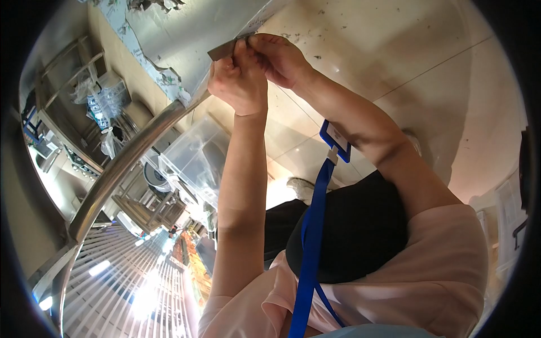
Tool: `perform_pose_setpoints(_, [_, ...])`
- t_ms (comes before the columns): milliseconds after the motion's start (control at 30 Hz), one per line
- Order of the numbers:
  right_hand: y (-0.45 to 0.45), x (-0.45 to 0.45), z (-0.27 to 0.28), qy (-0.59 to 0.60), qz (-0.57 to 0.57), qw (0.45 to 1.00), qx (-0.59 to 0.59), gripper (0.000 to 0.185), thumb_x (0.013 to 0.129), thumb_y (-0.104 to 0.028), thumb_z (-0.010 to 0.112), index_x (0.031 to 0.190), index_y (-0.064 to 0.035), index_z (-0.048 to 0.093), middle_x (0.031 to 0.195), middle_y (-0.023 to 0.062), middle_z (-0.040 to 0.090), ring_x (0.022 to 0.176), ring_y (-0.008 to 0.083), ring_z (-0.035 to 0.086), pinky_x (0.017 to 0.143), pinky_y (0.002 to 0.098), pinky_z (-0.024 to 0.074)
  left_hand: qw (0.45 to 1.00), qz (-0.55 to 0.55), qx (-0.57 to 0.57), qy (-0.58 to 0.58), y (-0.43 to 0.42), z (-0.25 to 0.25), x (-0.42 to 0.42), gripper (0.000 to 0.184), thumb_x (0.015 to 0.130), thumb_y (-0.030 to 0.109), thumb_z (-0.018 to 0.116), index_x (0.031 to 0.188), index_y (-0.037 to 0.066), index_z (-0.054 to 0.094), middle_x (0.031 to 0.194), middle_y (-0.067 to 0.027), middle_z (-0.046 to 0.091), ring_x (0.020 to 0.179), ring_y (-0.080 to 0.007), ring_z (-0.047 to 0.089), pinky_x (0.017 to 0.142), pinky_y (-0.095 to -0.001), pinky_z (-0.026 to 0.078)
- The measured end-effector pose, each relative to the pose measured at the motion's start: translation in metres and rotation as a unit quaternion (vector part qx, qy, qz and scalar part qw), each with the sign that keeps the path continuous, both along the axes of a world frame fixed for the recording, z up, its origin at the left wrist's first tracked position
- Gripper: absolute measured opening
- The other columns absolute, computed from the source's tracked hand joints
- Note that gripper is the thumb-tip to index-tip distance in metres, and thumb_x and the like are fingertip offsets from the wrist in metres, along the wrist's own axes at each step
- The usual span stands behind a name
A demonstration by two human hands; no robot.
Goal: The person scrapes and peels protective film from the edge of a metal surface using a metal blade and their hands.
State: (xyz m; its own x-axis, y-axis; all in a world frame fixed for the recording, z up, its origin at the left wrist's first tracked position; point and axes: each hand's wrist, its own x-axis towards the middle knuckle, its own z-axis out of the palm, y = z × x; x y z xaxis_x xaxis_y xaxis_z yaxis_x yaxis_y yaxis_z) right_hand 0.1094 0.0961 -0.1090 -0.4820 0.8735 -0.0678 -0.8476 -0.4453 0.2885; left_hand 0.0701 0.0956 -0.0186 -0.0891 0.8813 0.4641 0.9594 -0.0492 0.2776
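My left hand (239,84) is closed, its fingers pressed on a short dark strip (222,52) at the lower edge of a shiny metal sheet (183,31). My right hand (280,61) is beside it, touching it, thumb and fingers pinched together near the strip's right end. What this pinch holds is too small and hidden to name. White printed film (131,48) with torn, ragged edges lies along the sheet's left side.
A curved steel tube (127,143) runs below the sheet. Beyond it are a clear plastic bin (198,153) and a wooden-framed rack (67,127). A badge (336,139) hangs on a blue lanyard (311,248) before my body. Small scraps dot the tiled floor (394,50).
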Motion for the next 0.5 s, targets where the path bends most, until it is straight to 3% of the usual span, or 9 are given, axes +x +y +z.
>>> perform_pose_setpoints(233, [0.0014,0.0059,0.0027,0.002,-0.01,1.0,-0.006,0.017,0.085,-0.013,0.052,0.087,0.003,0.057,0.078,0.0106,0.061,0.068,0.0168,0.059,0.063,0.0246,0.0508,0.999,0.022,-0.03,0.006,0.0004,-0.0018,0.0019,0.015,0.073,0.01,0.062,0.063,-0.001,0.061,0.058,-0.01,0.061,0.05,-0.0178,0.058,0.046,-0.027,0.044])
perform_pose_setpoints(333, [0.0021,0.0048,-0.0056,-0.005,-0.023,0.998,0.063,0.014,0.087,-0.016,0.049,0.085,-0.0033,0.055,0.082,0.0038,0.059,0.076,0.0119,0.058,0.069,0.0231,0.0484,1.0,0.014,-0.003,0.017,0.002,-0.0039,0.0036,0.017,0.073,0.011,0.062,0.061,0.0,0.061,0.056,-0.0092,0.06,0.048,-0.0183,0.058,0.045,-0.0272,0.044])
perform_pose_setpoints(500, [0.0025,0.0078,-0.003,-0.043,-0.005,0.999,0.033,0.016,0.087,-0.019,0.048,0.083,-0.0048,0.055,0.081,0.0029,0.059,0.074,0.0109,0.057,0.066,0.022,0.0479,1.0,0.014,0.016,0.022,0.0055,-0.0067,0.0083,0.018,0.072,0.013,0.063,0.058,0.001,0.06,0.054,-0.0083,0.059,0.047,-0.0202,0.057,0.045,-0.0284,0.044])
